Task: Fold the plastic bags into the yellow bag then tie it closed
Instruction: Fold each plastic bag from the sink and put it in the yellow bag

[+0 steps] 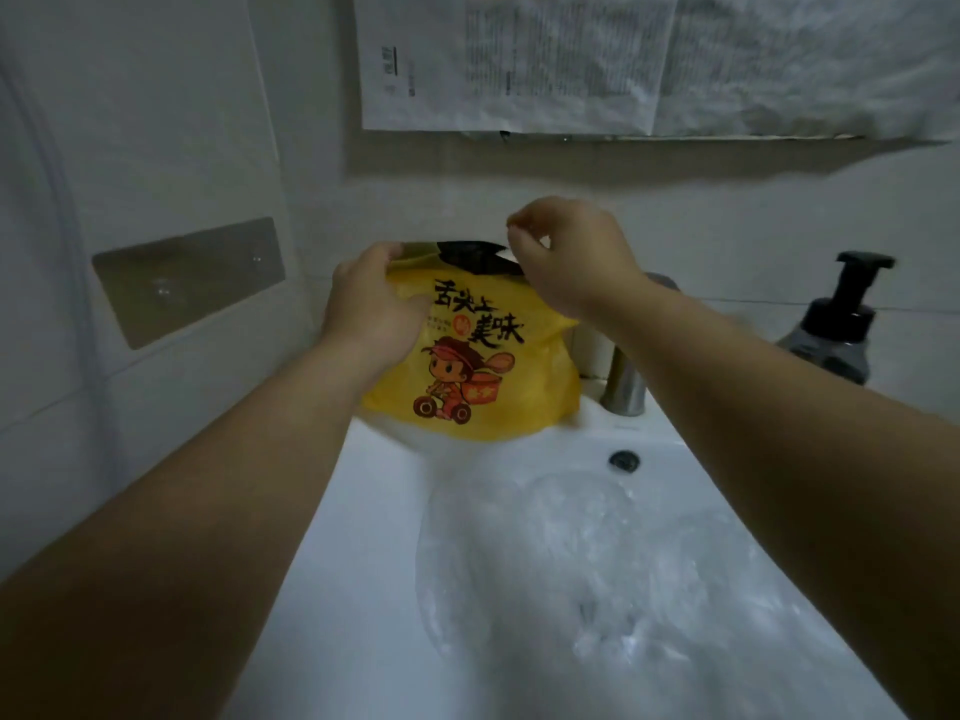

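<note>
The yellow bag stands upright on the sink rim between both hands, mouth up, left hand gripping its left edge, right hand curled just above the mouth, grip unclear, with 1 clear bag lying nearer in the basin.

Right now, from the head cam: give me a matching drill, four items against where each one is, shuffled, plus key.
Items
1. yellow bag
2. clear plastic bag
3. pump bottle
4. black plastic

Places
A. lying in the basin of the sink
B. standing at the far right, by the wall
C. showing at the yellow bag's mouth
D. gripped by the left hand, at the sink's back edge

Pairs: 1-D, 2-A, 3-B, 4-C
</note>
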`<action>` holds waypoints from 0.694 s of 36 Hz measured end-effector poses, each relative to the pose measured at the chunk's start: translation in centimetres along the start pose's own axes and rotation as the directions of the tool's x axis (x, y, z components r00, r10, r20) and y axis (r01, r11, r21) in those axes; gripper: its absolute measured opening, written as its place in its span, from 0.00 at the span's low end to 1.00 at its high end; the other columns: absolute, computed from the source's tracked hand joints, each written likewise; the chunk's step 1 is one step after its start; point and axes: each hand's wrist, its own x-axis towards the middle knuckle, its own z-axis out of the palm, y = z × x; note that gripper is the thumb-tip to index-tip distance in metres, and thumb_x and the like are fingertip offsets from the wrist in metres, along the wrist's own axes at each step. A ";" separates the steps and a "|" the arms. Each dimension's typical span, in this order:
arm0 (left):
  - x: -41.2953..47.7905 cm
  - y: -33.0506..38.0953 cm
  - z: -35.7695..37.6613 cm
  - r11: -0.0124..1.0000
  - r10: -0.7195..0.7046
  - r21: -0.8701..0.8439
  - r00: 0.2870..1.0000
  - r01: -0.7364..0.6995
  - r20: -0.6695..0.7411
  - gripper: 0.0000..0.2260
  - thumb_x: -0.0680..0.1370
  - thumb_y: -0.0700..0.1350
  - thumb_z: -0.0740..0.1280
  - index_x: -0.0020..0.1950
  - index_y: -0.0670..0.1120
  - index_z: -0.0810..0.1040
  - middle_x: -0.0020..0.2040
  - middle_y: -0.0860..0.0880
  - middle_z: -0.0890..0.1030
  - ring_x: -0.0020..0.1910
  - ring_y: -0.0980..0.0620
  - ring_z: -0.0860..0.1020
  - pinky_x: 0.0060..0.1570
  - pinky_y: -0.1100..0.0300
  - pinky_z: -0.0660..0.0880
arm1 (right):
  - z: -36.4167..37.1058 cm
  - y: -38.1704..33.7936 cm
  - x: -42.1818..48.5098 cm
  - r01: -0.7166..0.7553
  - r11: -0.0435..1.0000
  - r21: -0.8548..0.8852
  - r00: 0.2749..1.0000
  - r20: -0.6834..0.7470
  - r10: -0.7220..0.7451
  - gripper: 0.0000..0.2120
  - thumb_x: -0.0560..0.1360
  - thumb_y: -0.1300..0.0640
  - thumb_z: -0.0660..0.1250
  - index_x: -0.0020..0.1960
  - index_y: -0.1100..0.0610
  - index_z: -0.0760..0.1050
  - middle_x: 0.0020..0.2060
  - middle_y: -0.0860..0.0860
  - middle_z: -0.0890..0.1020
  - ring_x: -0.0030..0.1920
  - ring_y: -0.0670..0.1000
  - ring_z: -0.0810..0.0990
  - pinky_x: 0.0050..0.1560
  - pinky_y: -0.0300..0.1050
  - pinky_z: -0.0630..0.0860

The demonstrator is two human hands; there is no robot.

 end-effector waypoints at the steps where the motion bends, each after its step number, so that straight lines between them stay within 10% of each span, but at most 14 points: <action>1: -0.9 0.0 -0.2 1.000 -0.010 -0.002 1.000 0.010 -0.004 0.23 0.76 0.46 0.69 0.70 0.53 0.69 0.66 0.46 0.72 0.56 0.43 0.78 0.56 0.46 0.78 | -0.6 -0.1 -1.0 -0.006 1.000 0.007 1.000 -0.017 0.006 0.14 0.81 0.56 0.59 0.61 0.59 0.78 0.57 0.53 0.81 0.57 0.52 0.77 0.47 0.36 0.67; 11: -12.3 0.1 2.9 0.994 -0.051 -0.084 0.963 0.075 0.265 0.06 0.78 0.43 0.66 0.54 0.50 0.79 0.48 0.50 0.79 0.45 0.51 0.75 0.42 0.62 0.71 | -3.1 0.5 -12.3 -0.198 0.980 -0.011 0.972 0.127 0.197 0.13 0.78 0.57 0.61 0.48 0.65 0.80 0.37 0.60 0.80 0.39 0.57 0.77 0.38 0.47 0.71; 17: -18.4 -1.4 6.5 0.981 -0.105 0.192 0.770 -0.023 0.629 0.15 0.77 0.50 0.69 0.64 0.50 0.77 0.67 0.49 0.73 0.63 0.50 0.74 0.55 0.61 0.70 | -2.7 3.9 -19.6 -0.443 0.891 -0.098 0.820 0.358 0.447 0.12 0.78 0.54 0.63 0.54 0.59 0.80 0.42 0.50 0.80 0.39 0.48 0.74 0.38 0.40 0.70; 19: -19.3 -1.1 6.9 0.955 -0.142 0.277 0.662 -0.104 0.736 0.19 0.77 0.51 0.69 0.68 0.52 0.73 0.70 0.50 0.70 0.64 0.49 0.73 0.56 0.60 0.70 | -2.6 4.2 -21.4 -0.549 0.828 -0.108 0.686 0.507 0.521 0.17 0.77 0.50 0.66 0.63 0.55 0.76 0.56 0.52 0.79 0.44 0.47 0.75 0.45 0.40 0.71; 22: -20.5 -0.8 7.4 0.917 -0.190 0.340 0.522 -0.207 0.831 0.22 0.78 0.49 0.68 0.72 0.53 0.69 0.73 0.50 0.67 0.68 0.49 0.70 0.58 0.61 0.68 | -2.8 3.6 -23.4 -0.580 0.753 -0.311 0.207 0.838 0.506 0.35 0.73 0.44 0.71 0.75 0.49 0.61 0.70 0.51 0.68 0.63 0.54 0.74 0.57 0.47 0.74; 25: -20.4 -1.1 7.4 0.906 -0.198 0.364 0.542 -0.217 0.816 0.21 0.80 0.44 0.64 0.73 0.52 0.68 0.74 0.48 0.67 0.69 0.48 0.69 0.61 0.59 0.68 | -2.3 2.4 -23.8 -0.362 0.800 -0.480 -0.072 0.869 0.489 0.30 0.74 0.48 0.70 0.71 0.58 0.68 0.66 0.56 0.74 0.59 0.55 0.78 0.54 0.46 0.76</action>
